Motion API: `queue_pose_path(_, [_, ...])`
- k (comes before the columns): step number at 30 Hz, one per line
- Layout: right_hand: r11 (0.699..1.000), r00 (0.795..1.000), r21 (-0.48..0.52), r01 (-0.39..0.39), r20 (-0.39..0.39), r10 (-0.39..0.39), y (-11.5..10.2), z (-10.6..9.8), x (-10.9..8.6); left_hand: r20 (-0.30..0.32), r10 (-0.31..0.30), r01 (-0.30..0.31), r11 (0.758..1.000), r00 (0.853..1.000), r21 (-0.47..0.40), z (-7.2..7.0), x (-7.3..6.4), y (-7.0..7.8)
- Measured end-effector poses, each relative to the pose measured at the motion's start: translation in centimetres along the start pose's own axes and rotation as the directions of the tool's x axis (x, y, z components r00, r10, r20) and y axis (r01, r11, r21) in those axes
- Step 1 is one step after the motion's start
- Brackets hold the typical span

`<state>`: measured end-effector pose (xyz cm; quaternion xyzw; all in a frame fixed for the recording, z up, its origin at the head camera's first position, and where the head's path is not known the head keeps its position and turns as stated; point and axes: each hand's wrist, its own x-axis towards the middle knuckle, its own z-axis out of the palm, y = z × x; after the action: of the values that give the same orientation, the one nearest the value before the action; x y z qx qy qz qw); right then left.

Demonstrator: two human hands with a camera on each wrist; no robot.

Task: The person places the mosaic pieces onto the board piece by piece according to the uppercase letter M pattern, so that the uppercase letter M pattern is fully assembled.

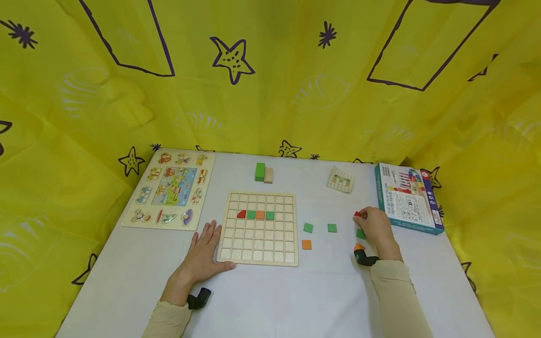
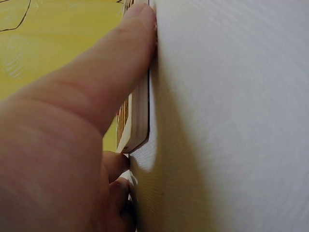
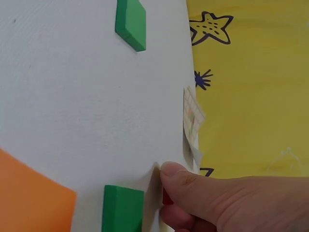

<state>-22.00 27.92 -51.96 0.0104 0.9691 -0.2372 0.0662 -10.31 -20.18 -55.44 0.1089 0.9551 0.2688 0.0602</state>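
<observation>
A wooden grid board (image 1: 255, 244) lies mid-table, with a red curved-edge piece (image 1: 241, 214), a green tile (image 1: 251, 214), an orange tile (image 1: 260, 214) and another green tile (image 1: 269, 215) in one row. My left hand (image 1: 200, 256) rests at its lower left corner, fingers extended along the side and thumb against the front edge; the left wrist view shows this thumb (image 2: 116, 63) close up. On the right, my right hand (image 1: 377, 227) pinches a small red piece (image 3: 167, 197), mostly covered by finger and thumb. A green tile (image 3: 123, 210) lies beside those fingers, with an orange piece (image 1: 359, 246) nearer the wrist.
Loose green tiles (image 1: 332, 228) and an orange tile (image 1: 306, 244) lie right of the board. Farther back are a patterned paper card (image 1: 340, 180), a green block (image 1: 259, 172) and a wooden block (image 1: 268, 175). A picture puzzle (image 1: 169, 188) lies left, a box (image 1: 407, 197) right.
</observation>
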Motion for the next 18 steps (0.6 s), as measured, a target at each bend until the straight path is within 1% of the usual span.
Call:
queue_pose_path(7, [1.000,1.000,0.007,-0.028,0.001,0.028,-1.2,-0.3,0.1,-0.001,0.001,-0.001,1.000,1.000,0.007,0.0,0.0,0.0])
queue_pose_path(10, [1.000,1.000,0.012,-0.023,0.005,0.023,-1.9,-0.3,0.3,0.000,0.002,-0.002,1.000,1.000,0.005,-0.1,0.0,0.0])
queue_pose_path(13, [1.000,1.000,0.019,-0.003,0.021,0.003,-3.0,-0.1,0.6,0.005,0.001,-0.001,1.000,1.000,0.006,-0.1,0.0,0.1])
queue_pose_path(18, [0.996,0.997,0.039,0.077,0.015,-0.077,-5.3,0.6,0.9,0.007,0.000,0.000,1.000,1.000,0.007,-0.1,0.0,0.1])
